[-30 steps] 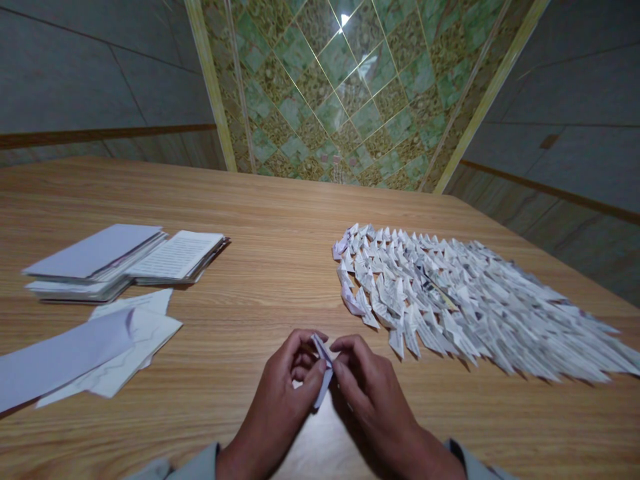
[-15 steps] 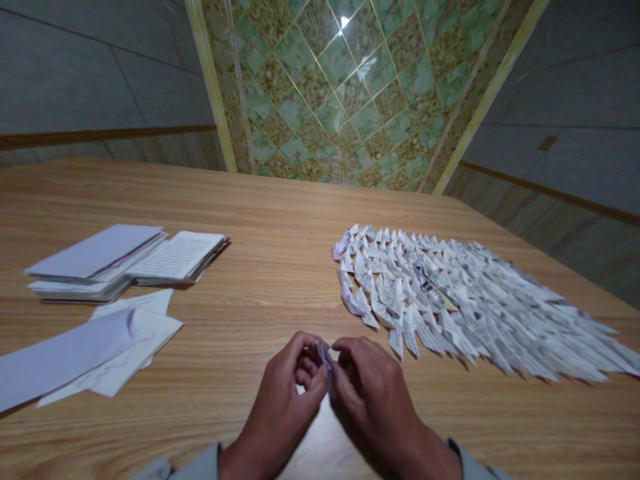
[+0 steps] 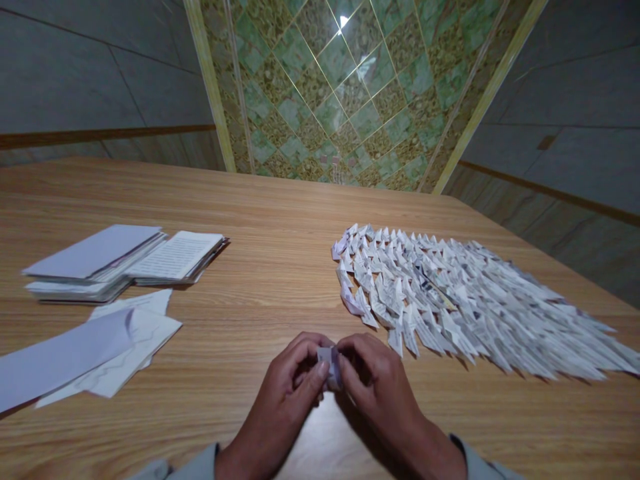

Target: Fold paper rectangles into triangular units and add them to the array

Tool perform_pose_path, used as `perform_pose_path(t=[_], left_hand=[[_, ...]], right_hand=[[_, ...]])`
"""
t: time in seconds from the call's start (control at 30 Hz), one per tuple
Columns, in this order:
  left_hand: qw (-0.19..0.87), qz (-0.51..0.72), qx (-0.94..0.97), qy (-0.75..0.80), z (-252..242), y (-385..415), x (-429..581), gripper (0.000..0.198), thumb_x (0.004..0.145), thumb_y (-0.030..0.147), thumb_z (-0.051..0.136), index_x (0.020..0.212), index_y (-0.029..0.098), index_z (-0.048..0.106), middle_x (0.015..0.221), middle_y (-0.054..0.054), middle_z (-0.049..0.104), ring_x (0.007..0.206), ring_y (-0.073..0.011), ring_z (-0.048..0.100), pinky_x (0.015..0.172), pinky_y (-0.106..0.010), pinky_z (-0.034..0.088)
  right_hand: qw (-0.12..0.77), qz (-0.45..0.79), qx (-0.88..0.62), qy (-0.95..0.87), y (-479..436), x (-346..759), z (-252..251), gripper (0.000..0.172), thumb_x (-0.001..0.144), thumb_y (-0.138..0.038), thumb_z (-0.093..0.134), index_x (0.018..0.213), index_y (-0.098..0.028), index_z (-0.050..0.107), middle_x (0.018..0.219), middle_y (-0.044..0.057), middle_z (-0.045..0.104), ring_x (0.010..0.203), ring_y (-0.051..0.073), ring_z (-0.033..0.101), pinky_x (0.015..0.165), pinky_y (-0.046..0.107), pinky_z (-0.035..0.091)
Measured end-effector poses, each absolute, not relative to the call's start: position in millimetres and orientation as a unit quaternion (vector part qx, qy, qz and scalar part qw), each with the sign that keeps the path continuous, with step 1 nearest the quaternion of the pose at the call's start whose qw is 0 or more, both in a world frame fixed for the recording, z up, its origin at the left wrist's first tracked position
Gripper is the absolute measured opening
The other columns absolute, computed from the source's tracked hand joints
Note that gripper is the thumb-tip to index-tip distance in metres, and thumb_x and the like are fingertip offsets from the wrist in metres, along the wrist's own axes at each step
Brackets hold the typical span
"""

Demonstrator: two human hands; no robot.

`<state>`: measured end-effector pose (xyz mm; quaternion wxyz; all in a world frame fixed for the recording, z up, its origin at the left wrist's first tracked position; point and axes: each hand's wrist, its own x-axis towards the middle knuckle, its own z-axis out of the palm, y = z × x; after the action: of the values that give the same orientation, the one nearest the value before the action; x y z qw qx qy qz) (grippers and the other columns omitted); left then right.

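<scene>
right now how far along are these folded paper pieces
Done: a large overlapping bed of folded printed-paper pieces on the table's right side. In hand: one small folded piece pinched between the left hand and right hand. Left: loose sheets and a stack of printed pages.

A wood-grain table (image 3: 280,200) runs toward the far corner of a narrow room. Straight ahead rises a panel of green and gold marbled tiles (image 3: 320,87), framed by cream border strips (image 3: 210,87), with a small bright glare (image 3: 343,21) reflected near its top. Grey wall panels (image 3: 85,73) flank it on both sides, above a brown trim strip (image 3: 100,137) and a lower band of wood-toned panelling (image 3: 165,150).
</scene>
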<state>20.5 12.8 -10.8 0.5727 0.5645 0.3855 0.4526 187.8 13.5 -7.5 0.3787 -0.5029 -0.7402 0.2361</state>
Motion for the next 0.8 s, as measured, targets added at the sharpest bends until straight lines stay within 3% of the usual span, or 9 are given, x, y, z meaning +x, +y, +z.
perform_pose_path(t=[0.1,0.27,0.37,0.47,0.67,0.8], left_hand=[[0.596,0.450,0.554,0.368,-11.9,12.5,20.8,0.024,0.095,0.040,0.061,0.086,0.018,0.066,0.099,-0.006,0.060,0.072,-0.0152,0.056,0.061,-0.025,0.048],[0.594,0.458,0.536,0.389,-12.6,12.2,19.9,0.019,0.095,0.039,0.060,0.091,0.020,0.063,0.106,-0.006,0.062,0.068,-0.0136,0.057,0.060,-0.025,0.049],[0.491,0.491,0.566,0.444,-10.9,9.8,19.8,0.010,0.093,0.031,0.063,0.097,0.022,0.062,0.102,-0.005,0.063,0.077,-0.0174,0.061,0.064,-0.026,0.049],[0.412,0.468,0.641,0.448,-8.4,6.3,21.3,0.007,0.091,0.027,0.064,0.085,0.022,0.062,0.092,-0.004,0.063,0.078,-0.0184,0.061,0.065,-0.026,0.047],[0.388,0.411,0.677,0.472,-11.2,4.4,24.0,0.020,0.092,0.033,0.062,0.076,0.022,0.056,0.071,0.001,0.055,0.065,-0.0174,0.055,0.059,-0.026,0.042],[0.399,0.407,0.665,0.483,-14.4,5.2,21.9,0.011,0.093,0.025,0.054,0.084,0.023,0.059,0.076,0.000,0.063,0.069,-0.0192,0.060,0.064,-0.027,0.045]], right_hand=[[0.376,0.196,-0.471,-0.773,12.5,187.6,-7.5,0.006,0.091,-0.017,0.062,0.089,-0.019,0.067,0.079,0.004,0.069,0.073,0.019,0.059,0.067,0.030,0.039],[0.402,0.203,-0.506,-0.735,12.3,188.4,-10.3,0.012,0.091,-0.013,0.055,0.085,-0.020,0.063,0.078,0.002,0.068,0.072,0.018,0.060,0.065,0.028,0.041],[0.429,0.188,-0.523,-0.712,12.4,188.7,-12.3,0.010,0.088,-0.013,0.053,0.087,-0.021,0.058,0.075,0.000,0.065,0.067,0.016,0.059,0.061,0.027,0.041],[0.443,0.155,-0.516,-0.717,10.7,186.8,-14.9,0.013,0.084,-0.009,0.052,0.086,-0.022,0.054,0.074,-0.001,0.062,0.064,0.016,0.057,0.060,0.026,0.040],[0.426,0.078,-0.465,-0.772,4.3,179.2,-17.4,0.011,0.085,-0.011,0.051,0.089,-0.021,0.053,0.075,0.001,0.061,0.067,0.018,0.056,0.062,0.029,0.037],[0.406,0.057,-0.465,-0.785,3.4,177.9,-16.2,0.012,0.085,-0.010,0.049,0.088,-0.021,0.053,0.076,0.002,0.060,0.068,0.020,0.053,0.063,0.031,0.035]])
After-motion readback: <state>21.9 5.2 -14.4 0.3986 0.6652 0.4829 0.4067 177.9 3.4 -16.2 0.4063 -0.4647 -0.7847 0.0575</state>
